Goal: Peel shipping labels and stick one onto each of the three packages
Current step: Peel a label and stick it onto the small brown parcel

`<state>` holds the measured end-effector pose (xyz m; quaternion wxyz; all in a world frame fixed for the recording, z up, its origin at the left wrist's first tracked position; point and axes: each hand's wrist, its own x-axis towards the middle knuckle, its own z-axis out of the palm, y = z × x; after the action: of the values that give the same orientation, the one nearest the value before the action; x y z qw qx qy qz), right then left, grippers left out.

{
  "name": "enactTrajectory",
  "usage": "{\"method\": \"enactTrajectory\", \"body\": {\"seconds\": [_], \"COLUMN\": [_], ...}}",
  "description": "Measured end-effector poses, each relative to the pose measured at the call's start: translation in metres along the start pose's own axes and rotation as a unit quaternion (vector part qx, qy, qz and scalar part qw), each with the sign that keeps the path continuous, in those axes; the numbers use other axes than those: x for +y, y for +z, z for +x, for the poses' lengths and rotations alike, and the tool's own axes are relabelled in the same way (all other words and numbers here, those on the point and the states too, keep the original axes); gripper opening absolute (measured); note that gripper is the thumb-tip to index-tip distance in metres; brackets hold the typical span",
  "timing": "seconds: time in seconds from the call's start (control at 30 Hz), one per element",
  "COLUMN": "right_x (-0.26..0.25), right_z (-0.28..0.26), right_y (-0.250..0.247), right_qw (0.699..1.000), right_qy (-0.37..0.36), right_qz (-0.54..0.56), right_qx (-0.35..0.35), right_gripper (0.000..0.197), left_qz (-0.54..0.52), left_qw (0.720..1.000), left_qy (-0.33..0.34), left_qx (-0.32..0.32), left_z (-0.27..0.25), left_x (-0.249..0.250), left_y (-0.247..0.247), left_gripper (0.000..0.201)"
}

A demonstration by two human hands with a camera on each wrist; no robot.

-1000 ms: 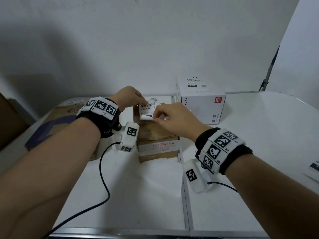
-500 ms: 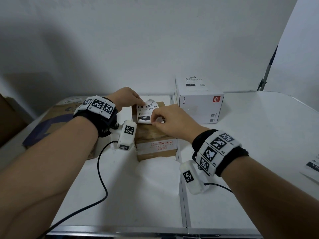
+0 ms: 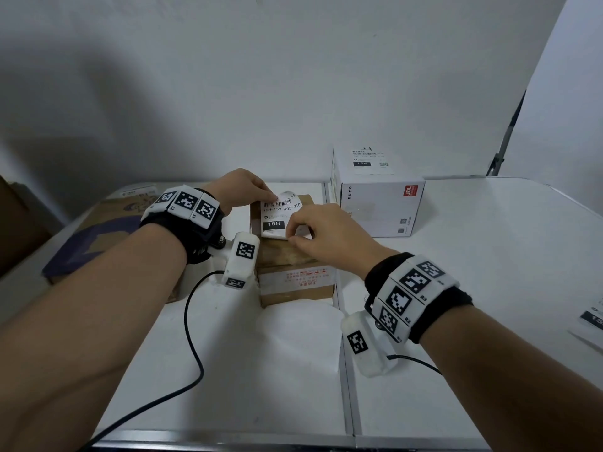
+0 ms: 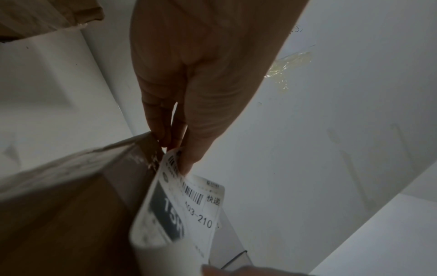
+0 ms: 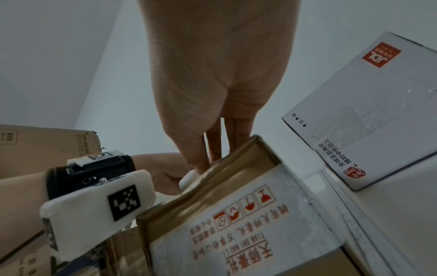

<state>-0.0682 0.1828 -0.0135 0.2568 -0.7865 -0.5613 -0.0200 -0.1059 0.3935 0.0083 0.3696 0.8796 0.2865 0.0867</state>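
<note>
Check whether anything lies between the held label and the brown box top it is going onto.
Nothing visible does: the curled white shipping label, pinched by the left hand and right hand, hangs directly over the bare top of the small brown cardboard box.

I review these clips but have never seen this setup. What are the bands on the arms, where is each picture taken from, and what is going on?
A person works bare-handed, wearing marker bands and a small camera on each wrist; the wide picture comes from a head camera. On the white table stand a brown box, a white box already labelled, and a flat carton. The left hand and right hand pinch opposite ends of a shipping label over the brown box.
</note>
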Motion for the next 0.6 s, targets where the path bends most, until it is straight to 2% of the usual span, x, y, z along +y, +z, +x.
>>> {"method": "enactTrajectory", "body": {"seconds": [0.23, 0.37, 0.47, 0.6], "right_x": [0.0016, 0.0016, 0.0008, 0.0017], "right_z": [-0.0013, -0.0022, -0.0024, 0.0003], "right_y": [-0.0037, -0.0067, -0.0071, -0.0070], "right_qw": [0.999, 0.998, 0.997, 0.998], "right_qy": [0.009, 0.028, 0.036, 0.028], "right_qz": [0.035, 0.039, 0.054, 0.015], "right_qx": [-0.027, -0.033, -0.036, -0.057], "right_gripper": [0.012, 0.029, 0.033, 0.049], "left_qz": [-0.015, -0.021, -0.036, -0.057], "left_qw": [1.000, 0.999, 0.998, 0.997], "left_qy": [-0.003, -0.009, -0.009, -0.005], "left_qx": [-0.023, -0.044, -0.051, -0.044], "left_z": [-0.0001, -0.0010, -0.0025, -0.0045], "left_x": [-0.0016, -0.0020, -0.0028, -0.0048], "left_y": [-0.0006, -0.0013, -0.0015, 0.0015], "left_gripper": [0.021, 0.026, 0.029, 0.032]}}
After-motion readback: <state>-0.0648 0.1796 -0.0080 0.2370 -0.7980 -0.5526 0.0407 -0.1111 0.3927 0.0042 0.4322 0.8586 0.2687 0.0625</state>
